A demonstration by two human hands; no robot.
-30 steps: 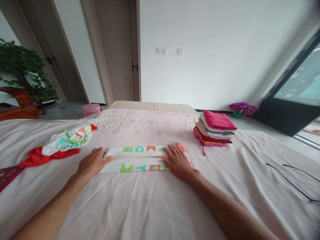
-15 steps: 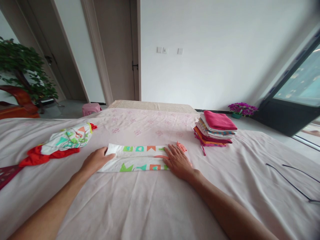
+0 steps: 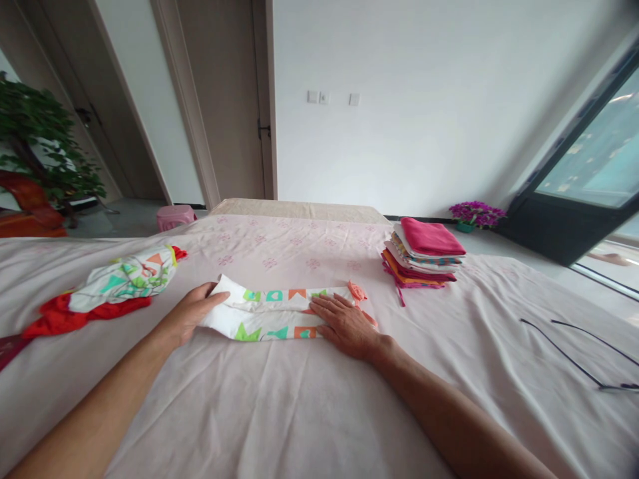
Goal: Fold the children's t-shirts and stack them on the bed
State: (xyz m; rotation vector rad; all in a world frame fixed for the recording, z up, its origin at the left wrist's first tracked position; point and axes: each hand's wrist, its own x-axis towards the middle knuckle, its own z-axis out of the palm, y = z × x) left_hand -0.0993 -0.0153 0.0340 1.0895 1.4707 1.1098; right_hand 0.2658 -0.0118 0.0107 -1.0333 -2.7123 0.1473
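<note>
1. Left hand [image 3: 197,309]: thumb on top, pinching the left end of the folded white garment [image 3: 269,316], which curls up.
2. Right hand [image 3: 345,326] lies flat, gripping nothing, across the garment's right part on the sheet [image 3: 259,412].
3. Left fingertips are mostly hidden behind cloth.

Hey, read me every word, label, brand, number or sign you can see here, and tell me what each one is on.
There is no readable text.
Printed white cloth: coloured flags and hearts, no words that I can make out.
Folded stack: no label or lettering legible.
Wall plates: any markings are too small to read.
</note>
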